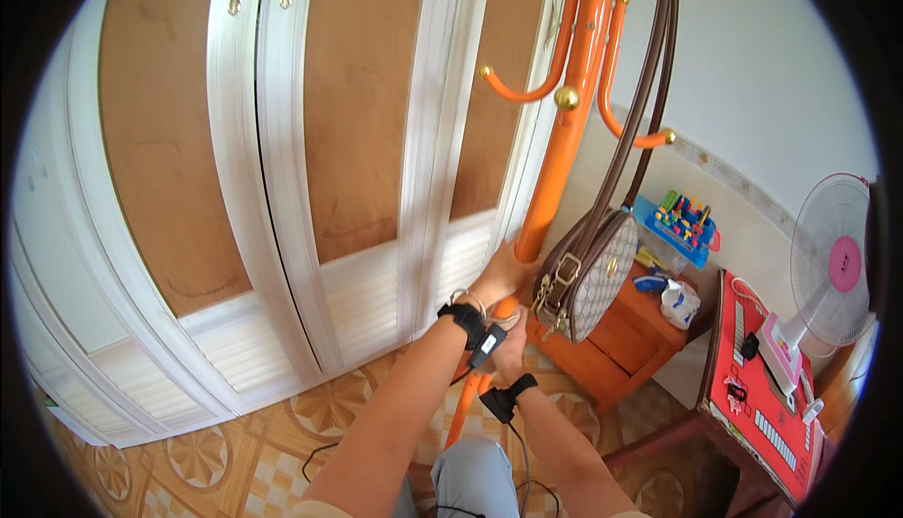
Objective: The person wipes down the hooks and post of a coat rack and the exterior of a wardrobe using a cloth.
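An orange metal coat stand (547, 190) with curved hooks and gold ball tips rises tilted before me. My left hand (504, 272) is wrapped around its pole. Just below, my right hand (511, 342) grips the same pole, its fingers partly hidden by a black cabled device (488, 346) at my left wrist. Both wrists wear black straps, and a bracelet (471, 299) circles the left one. From a hook side of the stand hangs a patterned handbag (600, 278) with long brown straps (638, 95), close to the right of my hands.
A white wardrobe with brown panels (360, 109) lines the left. At right, an orange-brown wooden cabinet (600, 356) carries a blue toy set (681, 225) and a white packet (681, 304). A pink-and-white fan (783, 356) stands on a red-topped table (741, 306). Cables (522, 447) hang near my knee.
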Action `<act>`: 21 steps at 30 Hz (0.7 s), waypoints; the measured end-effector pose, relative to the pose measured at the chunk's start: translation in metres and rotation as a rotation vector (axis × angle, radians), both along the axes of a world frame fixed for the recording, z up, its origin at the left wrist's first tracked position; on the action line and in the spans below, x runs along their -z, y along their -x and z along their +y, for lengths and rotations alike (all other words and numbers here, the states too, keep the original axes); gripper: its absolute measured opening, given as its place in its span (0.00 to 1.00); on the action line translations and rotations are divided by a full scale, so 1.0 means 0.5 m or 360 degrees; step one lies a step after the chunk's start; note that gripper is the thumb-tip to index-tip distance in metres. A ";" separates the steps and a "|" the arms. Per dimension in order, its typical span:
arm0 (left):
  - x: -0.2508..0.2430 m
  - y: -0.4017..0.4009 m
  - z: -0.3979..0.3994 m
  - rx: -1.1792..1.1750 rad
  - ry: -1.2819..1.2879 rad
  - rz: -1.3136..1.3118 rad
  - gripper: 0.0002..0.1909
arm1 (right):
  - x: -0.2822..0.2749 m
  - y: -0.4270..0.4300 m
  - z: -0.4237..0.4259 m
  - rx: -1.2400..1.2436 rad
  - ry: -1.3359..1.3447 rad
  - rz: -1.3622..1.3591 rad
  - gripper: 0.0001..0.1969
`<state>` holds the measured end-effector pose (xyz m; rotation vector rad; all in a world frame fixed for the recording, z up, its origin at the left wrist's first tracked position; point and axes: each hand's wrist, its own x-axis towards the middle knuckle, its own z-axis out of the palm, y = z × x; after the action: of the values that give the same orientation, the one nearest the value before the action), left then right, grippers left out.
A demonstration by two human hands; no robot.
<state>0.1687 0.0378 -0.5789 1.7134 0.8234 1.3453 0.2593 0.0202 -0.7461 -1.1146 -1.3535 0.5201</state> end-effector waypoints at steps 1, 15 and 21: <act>0.002 0.005 -0.003 -0.0065 -0.0051 0.0128 0.21 | -0.113 0.021 -0.055 -0.0230 -0.0041 0.0221 0.29; 0.138 0.063 -0.132 -0.1086 -0.0489 -0.0018 0.20 | -0.194 0.018 0.026 -0.0557 0.0165 0.0324 0.21; 0.168 0.090 -0.230 -0.0937 -0.0503 0.0280 0.19 | -0.215 0.044 0.008 -0.0253 0.0060 0.0075 0.31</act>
<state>0.1236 -0.0774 -0.6629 1.9343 1.3483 1.8038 0.2371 0.0241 -0.6386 -1.0240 -1.4026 0.6861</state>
